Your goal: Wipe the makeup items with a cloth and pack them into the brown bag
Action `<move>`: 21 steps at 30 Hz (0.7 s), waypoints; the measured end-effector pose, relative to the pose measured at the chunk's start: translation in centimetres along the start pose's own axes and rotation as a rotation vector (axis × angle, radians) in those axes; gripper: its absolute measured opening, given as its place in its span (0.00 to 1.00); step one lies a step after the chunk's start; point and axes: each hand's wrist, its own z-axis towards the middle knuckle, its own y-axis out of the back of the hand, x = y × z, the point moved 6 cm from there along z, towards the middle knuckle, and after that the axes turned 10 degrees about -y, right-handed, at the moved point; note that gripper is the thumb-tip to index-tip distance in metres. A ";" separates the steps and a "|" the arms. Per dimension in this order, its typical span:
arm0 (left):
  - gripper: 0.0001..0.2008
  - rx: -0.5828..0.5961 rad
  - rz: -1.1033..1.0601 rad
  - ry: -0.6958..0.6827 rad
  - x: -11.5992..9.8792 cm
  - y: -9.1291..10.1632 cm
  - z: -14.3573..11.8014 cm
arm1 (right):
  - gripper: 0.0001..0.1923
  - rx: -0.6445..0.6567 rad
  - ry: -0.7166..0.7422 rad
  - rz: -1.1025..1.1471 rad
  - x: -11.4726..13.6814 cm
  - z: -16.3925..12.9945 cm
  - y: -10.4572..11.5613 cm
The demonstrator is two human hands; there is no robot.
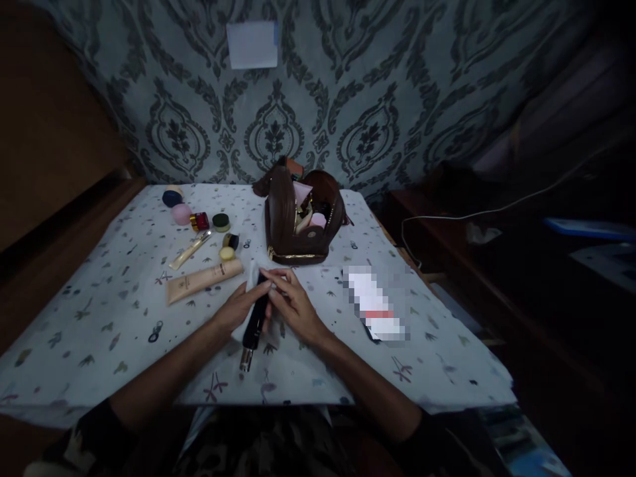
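Observation:
Both of my hands meet over the middle of the table on a black slim bottle point(254, 324) with a metallic end pointing toward me. My left hand point(242, 306) grips its upper part, with a white tissue or cloth point(251, 275) beside its fingers. My right hand point(294, 303) pinches the bottle's top end. An open brown cosmetic bag point(285, 222) stands just beyond my hands, with pink items inside. A beige tube point(203, 280) lies to the left of my left hand.
Small jars and pots point(185, 213), a pen-like stick point(189, 250) and a yellow-capped item point(228, 248) lie at the back left of the patterned tablecloth point(99, 311). A white blurred packet point(375, 306) lies right. A dark side table with a white cable point(497, 212) stands right.

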 end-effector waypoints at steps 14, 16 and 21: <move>0.28 -0.271 0.495 -0.396 -7.2 -0.4 0.1 | 0.47 0.169 -0.395 0.080 3.3 -1.0 1.5; 0.28 -0.234 0.500 -0.368 -8.3 -1.7 0.7 | 0.47 0.190 -0.394 0.154 4.1 -0.7 2.5; 0.24 -0.280 0.461 -0.372 -10.7 -2.9 3.5 | 0.43 0.200 -0.315 0.208 5.5 0.1 7.0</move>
